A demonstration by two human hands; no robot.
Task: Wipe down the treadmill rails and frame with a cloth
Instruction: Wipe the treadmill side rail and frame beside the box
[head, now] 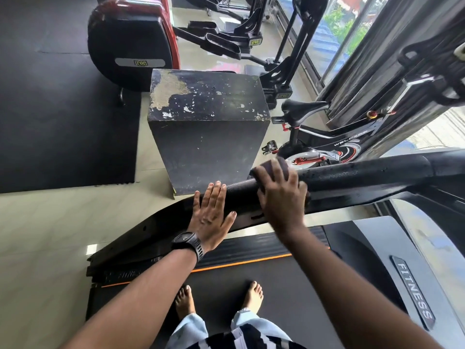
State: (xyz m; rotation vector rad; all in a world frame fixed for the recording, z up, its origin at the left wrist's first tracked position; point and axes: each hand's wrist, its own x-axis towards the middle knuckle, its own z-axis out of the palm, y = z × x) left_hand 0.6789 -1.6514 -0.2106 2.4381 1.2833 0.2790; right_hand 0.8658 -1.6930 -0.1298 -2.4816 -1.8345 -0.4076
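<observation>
I stand barefoot on the treadmill belt [276, 280]. Its black padded side rail [352, 176] runs across the view from lower left to right. My right hand [281, 195] grips a dark purplish cloth [263, 170] wrapped over the rail, with the fingers curled over the top. My left hand [212, 216], with a black watch on the wrist, lies flat with straight fingers against the rail's end and the black frame panel [156, 230] below it. Most of the cloth is hidden under my right hand.
A worn black box [208, 122] stands on the tiled floor just beyond the rail. Behind it are a red and black machine [130, 41], an elliptical [251, 41] and a spin bike [314, 137]. The treadmill's grey motor cover [412, 273] is at right. Black mats cover the floor at left.
</observation>
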